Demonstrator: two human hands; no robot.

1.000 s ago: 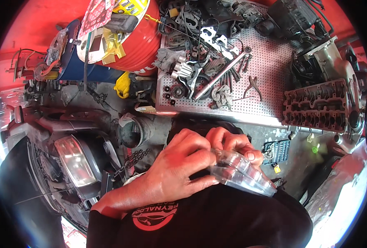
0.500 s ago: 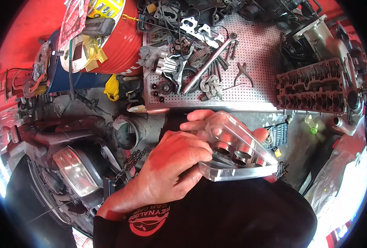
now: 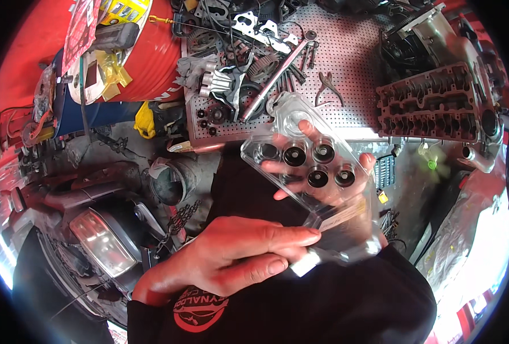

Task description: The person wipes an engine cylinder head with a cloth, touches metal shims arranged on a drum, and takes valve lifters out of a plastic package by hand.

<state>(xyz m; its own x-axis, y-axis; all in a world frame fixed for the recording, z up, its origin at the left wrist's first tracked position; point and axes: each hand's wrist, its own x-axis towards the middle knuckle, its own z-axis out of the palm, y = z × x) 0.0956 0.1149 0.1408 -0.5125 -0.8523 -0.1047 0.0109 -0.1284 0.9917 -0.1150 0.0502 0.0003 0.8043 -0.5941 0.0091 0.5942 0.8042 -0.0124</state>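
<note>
A clear plastic clamshell pack (image 3: 295, 117) stands opened in front of my chest, its moulded pockets facing up. Several round cup-shaped metal parts (image 3: 318, 178), which look like valve lifters, sit in the pockets; at least one pocket toward the far left holds none. My right hand (image 3: 367, 163) holds the pack from underneath, its fingers showing through the plastic and its thumb at the right edge. At the near side, my left hand (image 3: 240, 252) pinches the edge of the clear lid (image 3: 346, 243), which is blurred and hangs toward me.
Beyond the pack is a perforated metal workbench (image 3: 355, 109) bearing a long wrench (image 3: 278, 77), pliers (image 3: 328, 90), gears and a cylinder head (image 3: 429, 103). A red drum (image 3: 157, 63) stands at left, a bucket (image 3: 174, 182) below it, and a car headlight (image 3: 102, 241) nearer me.
The pack has gone from closed and tilted to opened, with its pockets now facing up and farther from me. My left hand has drawn the lid down toward my body.
</note>
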